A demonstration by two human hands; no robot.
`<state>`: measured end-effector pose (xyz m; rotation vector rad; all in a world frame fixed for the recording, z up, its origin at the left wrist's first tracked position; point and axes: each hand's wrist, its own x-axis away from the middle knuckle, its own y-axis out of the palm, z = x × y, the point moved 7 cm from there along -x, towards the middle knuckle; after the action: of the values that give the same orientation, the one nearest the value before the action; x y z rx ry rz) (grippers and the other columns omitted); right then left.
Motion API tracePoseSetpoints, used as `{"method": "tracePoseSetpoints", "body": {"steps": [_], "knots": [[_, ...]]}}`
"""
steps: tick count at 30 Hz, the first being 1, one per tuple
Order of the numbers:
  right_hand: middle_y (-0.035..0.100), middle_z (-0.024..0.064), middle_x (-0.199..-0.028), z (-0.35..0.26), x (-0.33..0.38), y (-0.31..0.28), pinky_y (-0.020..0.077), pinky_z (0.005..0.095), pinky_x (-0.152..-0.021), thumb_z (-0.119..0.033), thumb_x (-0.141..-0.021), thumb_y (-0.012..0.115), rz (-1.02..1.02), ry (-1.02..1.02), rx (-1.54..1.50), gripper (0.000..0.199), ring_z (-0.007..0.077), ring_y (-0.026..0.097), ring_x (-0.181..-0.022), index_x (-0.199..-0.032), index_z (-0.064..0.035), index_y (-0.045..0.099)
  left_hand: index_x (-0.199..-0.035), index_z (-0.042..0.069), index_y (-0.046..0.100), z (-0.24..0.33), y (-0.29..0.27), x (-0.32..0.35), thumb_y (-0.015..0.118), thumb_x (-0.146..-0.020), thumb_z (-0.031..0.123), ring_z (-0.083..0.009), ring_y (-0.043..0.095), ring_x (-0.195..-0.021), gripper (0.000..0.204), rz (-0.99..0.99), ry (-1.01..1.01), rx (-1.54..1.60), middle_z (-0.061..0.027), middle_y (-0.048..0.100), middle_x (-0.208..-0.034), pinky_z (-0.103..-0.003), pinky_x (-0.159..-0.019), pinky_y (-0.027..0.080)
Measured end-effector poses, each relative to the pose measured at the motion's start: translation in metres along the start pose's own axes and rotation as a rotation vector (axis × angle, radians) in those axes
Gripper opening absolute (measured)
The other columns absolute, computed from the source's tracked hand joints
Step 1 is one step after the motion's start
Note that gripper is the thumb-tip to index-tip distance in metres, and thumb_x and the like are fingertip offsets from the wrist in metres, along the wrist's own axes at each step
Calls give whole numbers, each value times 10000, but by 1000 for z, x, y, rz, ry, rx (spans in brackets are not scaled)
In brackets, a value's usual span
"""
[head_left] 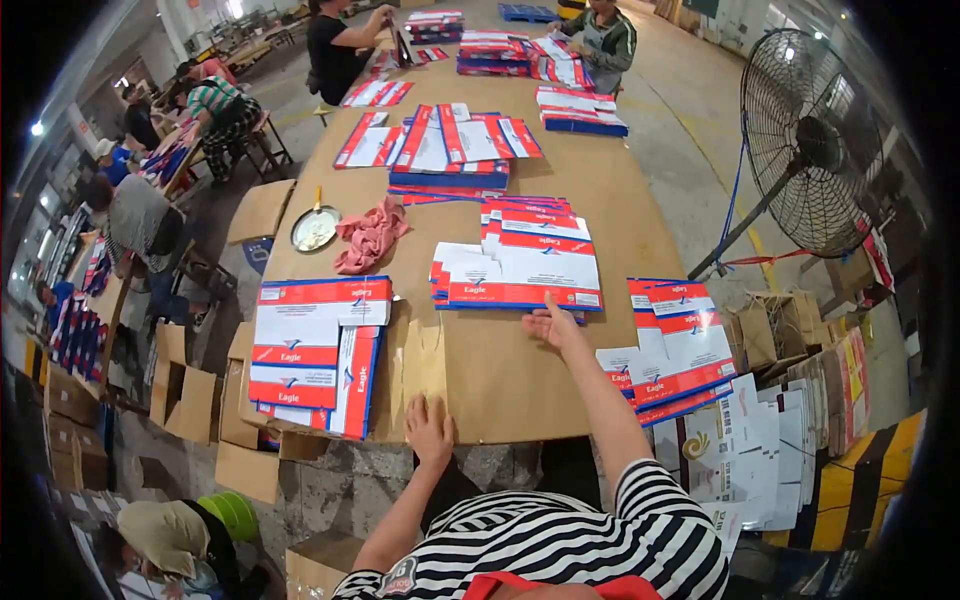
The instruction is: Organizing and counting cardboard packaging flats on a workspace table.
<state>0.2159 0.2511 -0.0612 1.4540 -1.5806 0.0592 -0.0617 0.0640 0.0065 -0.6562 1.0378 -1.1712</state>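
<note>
My right hand (552, 326) is at the near edge of a stack of flat printed carton blanks (548, 262), red, white and blue. Its thumb touches the edge and its fingers are apart. At the table's near edge my left hand (430, 430) rests with fingers spread over a strip of brown tape (427, 365), holding nothing. To its left lies another pile of carton blanks (293, 345). A further pile of blanks (682, 340) sits at the table's right edge, its near end overhanging.
A round dish with a brush (314, 229) and a crumpled pink cloth (372, 236) lie at the table's left. More blank stacks (450, 150) stand farther back, with two people at the far end. A large fan (815, 140) stands right; open cardboard boxes (185, 390) sit left.
</note>
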Motion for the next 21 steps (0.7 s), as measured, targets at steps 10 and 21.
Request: {"method": "tracePoseSetpoints", "body": {"steps": [10,21], "knots": [[564,188,-997,-147,64,-31,433,383,-791,-329,-700,651,921,-966,1210,515,324,549,-910,-1059,4,491,-1164,-32,410,-2,58,-262,648,-725,266,-353,436,-1031,581,87,-143,392,-234,451,-1113,-389,-851,362],[609,135,-958,-127,7,-85,459,334,-742,-315,-658,707,785,-334,979,549,242,592,-856,-1068,4,529,-902,-31,558,-27,123,-261,757,-603,205,-238,601,-767,429,-550,-640,907,-121,618,-792,-341,-668,473]]}}
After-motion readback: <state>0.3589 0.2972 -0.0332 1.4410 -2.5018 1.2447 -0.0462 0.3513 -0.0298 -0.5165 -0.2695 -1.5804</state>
